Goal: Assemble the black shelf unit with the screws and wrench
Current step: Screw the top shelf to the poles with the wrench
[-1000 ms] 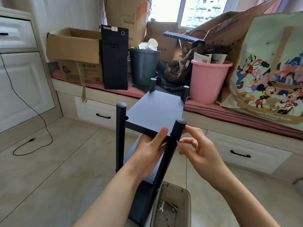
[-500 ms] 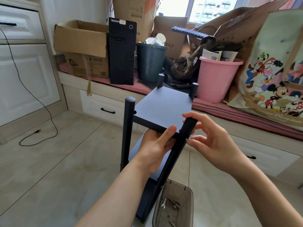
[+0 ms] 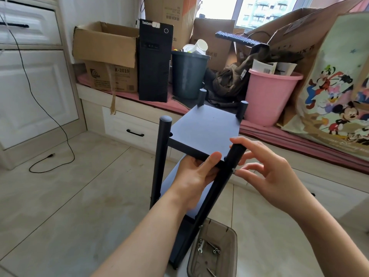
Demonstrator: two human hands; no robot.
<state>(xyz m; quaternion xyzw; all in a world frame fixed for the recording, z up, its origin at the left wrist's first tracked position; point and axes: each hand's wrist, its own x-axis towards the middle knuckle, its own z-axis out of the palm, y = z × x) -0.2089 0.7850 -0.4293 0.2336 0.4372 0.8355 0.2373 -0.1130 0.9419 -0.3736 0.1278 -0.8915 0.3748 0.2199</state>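
1. We're at the near right corner of the black shelf unit [image 3: 201,132], which stands on the tiled floor [image 3: 65,196] in front of the window bench. The step in hand looks like hand-starting a screw [image 3: 233,170] through the near right post [image 3: 229,170] into the top board.
2. Left hand [image 3: 196,177]: it grips the front edge of the top board, thumb lying on top, fingers hidden beneath, bracing the panel against the post.
3. Right hand [image 3: 273,174]: index finger hooked over the post's top, thumb and middle fingertip at the small silver screw head. Whether they truly pinch it, I cannot tell.
4. Next move, I'd judge: twirl the screw in by fingertip until it bites, then fetch the wrench [image 3: 200,247] from the tinted plastic tray [image 3: 229,234] by the base, where spare bolts also lie.
5. Materials: round matte black posts with capped ends, flat smooth boards with notched corners, and bright metal hardware, small and easy to drop.
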